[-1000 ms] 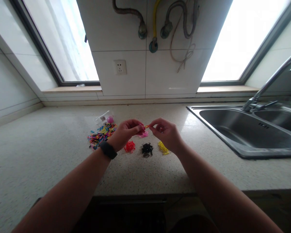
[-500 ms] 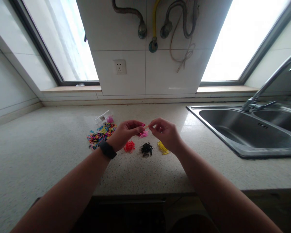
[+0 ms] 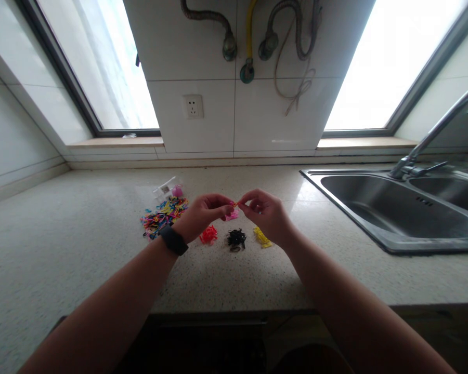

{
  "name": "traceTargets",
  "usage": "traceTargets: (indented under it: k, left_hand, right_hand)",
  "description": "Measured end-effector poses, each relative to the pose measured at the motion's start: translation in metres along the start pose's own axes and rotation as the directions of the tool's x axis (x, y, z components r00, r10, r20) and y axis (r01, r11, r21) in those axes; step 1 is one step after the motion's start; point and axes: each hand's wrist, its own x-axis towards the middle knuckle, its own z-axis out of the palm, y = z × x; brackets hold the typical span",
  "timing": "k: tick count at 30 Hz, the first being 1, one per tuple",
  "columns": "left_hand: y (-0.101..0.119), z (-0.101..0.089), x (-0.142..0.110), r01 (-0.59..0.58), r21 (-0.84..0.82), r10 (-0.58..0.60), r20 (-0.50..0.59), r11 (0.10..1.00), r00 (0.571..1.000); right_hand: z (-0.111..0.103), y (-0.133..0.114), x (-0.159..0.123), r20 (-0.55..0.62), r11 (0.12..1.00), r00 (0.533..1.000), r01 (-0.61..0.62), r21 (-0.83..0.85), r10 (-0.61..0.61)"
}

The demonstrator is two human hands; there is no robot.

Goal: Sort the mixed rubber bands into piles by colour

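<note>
Above the counter, my left hand (image 3: 203, 212) and my right hand (image 3: 265, 212) meet with their fingertips nearly touching. Small orange and pink rubber bands (image 3: 235, 204) are pinched between them, the left holding one side and the right the other. Just below lies a small pink pile of bands (image 3: 231, 214), partly hidden by my left fingers. Nearer to me are a red pile (image 3: 208, 235), a black pile (image 3: 236, 238) and a yellow pile (image 3: 262, 237). A dark watch is strapped on my left wrist.
A larger mixed-colour heap of bands (image 3: 161, 215) lies left of my left hand, with a clear plastic bag (image 3: 167, 187) holding something pink behind it. A steel double sink (image 3: 398, 208) with a tap (image 3: 407, 166) is on the right. Behind the counter stands a tiled wall (image 3: 273, 119).
Both hands stay almost in place. The band stretched between the fingertips looks shorter, with the fingertips slightly closer together.
</note>
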Motion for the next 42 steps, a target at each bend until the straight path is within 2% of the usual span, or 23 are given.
traceTargets:
  k: [11,21,30,42]
  left_hand:
    - [0.001,0.000,0.000,-0.045,0.052,0.044,0.023,0.998,0.999]
    - [0.005,0.002,-0.001,-0.036,0.080,0.034,0.017,0.996,0.999]
    - [0.003,0.002,0.000,-0.026,0.042,0.026,0.005,0.999,1.000]
    - [0.006,0.001,-0.002,-0.013,0.092,0.012,0.016,0.996,1.000]
  right_hand:
    - [0.002,0.006,0.000,0.037,1.000,0.999,-0.020,-0.010,0.021]
    - [0.002,0.005,0.001,0.071,0.999,0.997,-0.040,-0.037,0.042]
    - [0.001,0.007,0.002,0.054,0.998,0.996,-0.068,0.002,0.068]
    - [0.002,0.012,0.003,0.060,1.000,0.998,-0.028,-0.004,0.028]
